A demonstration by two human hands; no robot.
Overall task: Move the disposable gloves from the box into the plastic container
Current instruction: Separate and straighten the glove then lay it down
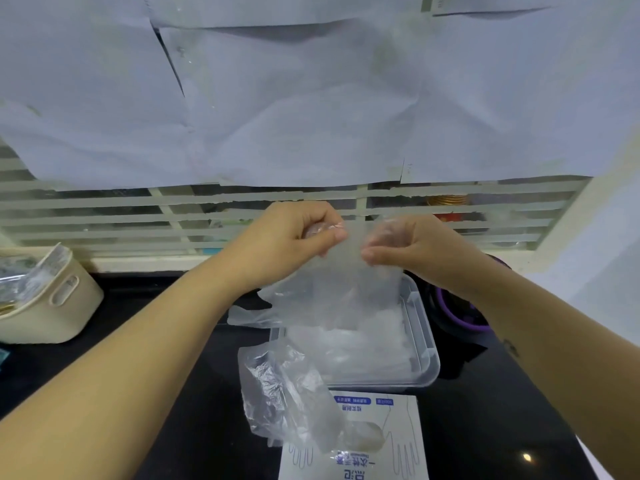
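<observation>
Two bare hands held a clear disposable glove (332, 292) by its top edge above the plastic container (424, 344). The left hand (294, 233) and the right hand (408, 251) each closed their grip in a pinch on the film, and the glove's fingers trailed down to the heap of gloves (374, 337) already inside. The container sat mid-worktop. The box (388, 441) lay at the near edge, with a crumpled clump of film (280, 393) spilling from it.

Lowering the glove straight down and letting go only once it lay within the walls would likely keep so light a sheet from drifting out.

The worktop (201, 427) was dark and glossy. A beige basket (52, 306) stood at its left edge, and a purple-rimmed object (460, 317), not identifiable, sat just right of the container. Behind, paper sheets (311, 98) covered most of a slatted window grille (104, 209).
</observation>
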